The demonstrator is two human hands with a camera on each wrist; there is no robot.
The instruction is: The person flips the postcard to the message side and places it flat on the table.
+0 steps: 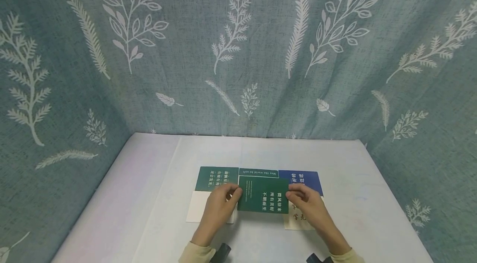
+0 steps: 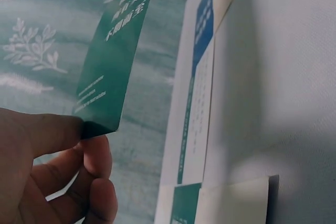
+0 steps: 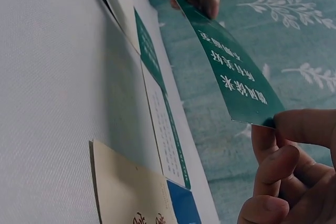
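Observation:
A green card with white Chinese lettering is held up between both hands, above the table. My left hand pinches one short edge between thumb and fingers; in the left wrist view the thumb lies over the card's corner. My right hand pinches the opposite short edge, and the right wrist view shows the card slightly bowed. Beneath and behind it lie a green-and-white card at left, a card with a green strip in the middle, and a blue-and-cream card at right, partly covered by the hand.
The cards lie side by side on a white table. Patterned blue-green cloth hangs behind the table and along both sides. Dark wrist devices show at the sleeves.

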